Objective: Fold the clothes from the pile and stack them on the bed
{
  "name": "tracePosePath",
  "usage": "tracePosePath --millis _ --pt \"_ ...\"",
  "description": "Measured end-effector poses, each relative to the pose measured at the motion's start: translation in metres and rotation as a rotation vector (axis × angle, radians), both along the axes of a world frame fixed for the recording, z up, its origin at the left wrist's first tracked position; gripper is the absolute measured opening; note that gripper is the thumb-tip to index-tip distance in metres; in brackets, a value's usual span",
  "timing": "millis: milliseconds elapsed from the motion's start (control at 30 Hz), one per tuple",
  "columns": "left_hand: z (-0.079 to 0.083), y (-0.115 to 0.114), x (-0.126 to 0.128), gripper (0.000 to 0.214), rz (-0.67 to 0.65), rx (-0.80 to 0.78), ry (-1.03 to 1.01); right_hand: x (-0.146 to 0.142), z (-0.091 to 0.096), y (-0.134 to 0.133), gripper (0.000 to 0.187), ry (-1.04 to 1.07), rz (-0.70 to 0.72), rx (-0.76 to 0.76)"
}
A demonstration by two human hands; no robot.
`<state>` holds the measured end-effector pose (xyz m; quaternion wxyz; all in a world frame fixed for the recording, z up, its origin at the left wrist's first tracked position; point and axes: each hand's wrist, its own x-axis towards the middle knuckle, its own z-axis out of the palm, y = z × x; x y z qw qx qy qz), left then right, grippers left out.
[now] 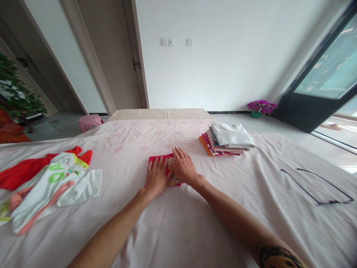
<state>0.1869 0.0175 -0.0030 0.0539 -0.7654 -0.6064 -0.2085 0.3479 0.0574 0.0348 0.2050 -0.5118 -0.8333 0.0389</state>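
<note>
A small folded red garment (166, 166) with a printed picture lies on the pale pink bed sheet (178, 219) in the middle of the view. My left hand (156, 177) rests flat on its left part with the fingers stretched out. Over its right part lies my right hand (183, 166), also flat and open. Both hands press on the cloth and hide most of it.
A stack of folded clothes (226, 140) with a white piece on top sits to the right, beyond the hands. Unfolded white, green and red garments (47, 178) lie at the left. A black cable (320, 186) lies at the right. A pink stool (89, 121) stands past the bed.
</note>
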Motion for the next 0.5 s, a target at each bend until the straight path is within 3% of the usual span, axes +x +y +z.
tracePosePath --millis 233,400,500 --pt "0.007 -0.004 -0.013 0.06 -0.011 -0.079 0.047 0.015 -0.017 0.001 0.055 -0.151 0.061 -0.108" --pt "-0.002 -0.027 -0.04 0.064 -0.02 -0.11 0.018 0.027 -0.003 0.011 0.053 -0.18 0.002 -0.166" --pt "-0.01 -0.042 -0.057 0.067 -0.047 -0.088 -0.06 0.026 0.011 0.026 0.044 -0.125 -0.061 -0.089"
